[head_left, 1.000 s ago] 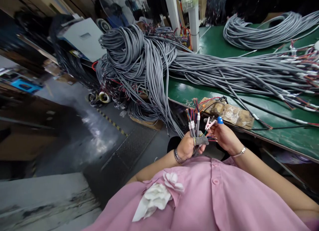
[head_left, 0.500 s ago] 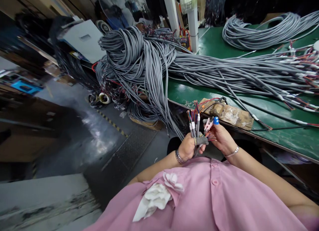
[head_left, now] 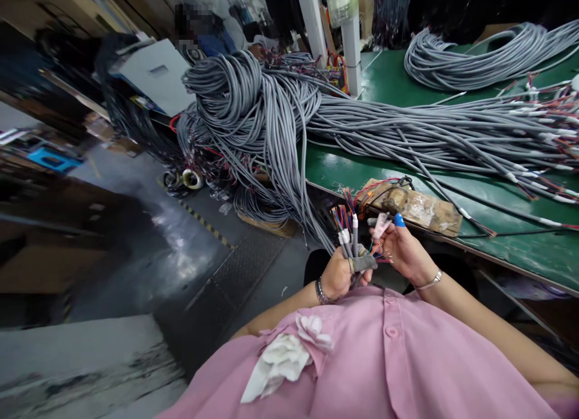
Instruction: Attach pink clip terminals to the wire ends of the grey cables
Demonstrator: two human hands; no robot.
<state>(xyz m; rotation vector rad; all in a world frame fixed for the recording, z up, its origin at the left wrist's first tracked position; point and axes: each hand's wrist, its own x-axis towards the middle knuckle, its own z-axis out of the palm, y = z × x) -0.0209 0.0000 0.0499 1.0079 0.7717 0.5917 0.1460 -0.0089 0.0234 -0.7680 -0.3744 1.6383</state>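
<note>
My left hand (head_left: pixel 340 275) is closed round several grey cable ends (head_left: pixel 345 241) with white bands and fanned coloured wires; a grey covering wraps its thumb. Just right of it, my right hand (head_left: pixel 404 250) has a blue cover on one fingertip and pinches a small pale pink clip-like tool (head_left: pixel 382 226). Fine coloured wires lie between the two hands, below the tool. Whether the tool grips any of them is too small to tell.
A green table (head_left: pixel 497 211) carries a long bundle of grey cables (head_left: pixel 398 123), another coil (head_left: pixel 447 66) behind, and a taped wooden block (head_left: pixel 416 207) at its front edge. Cables (head_left: pixel 280 135) hang off the left end. A white post (head_left: pixel 351 57) stands at the back.
My right hand has shifted slightly right, away from the left hand, with the pink tool. My left hand and its cables have moved slightly left and down.
</note>
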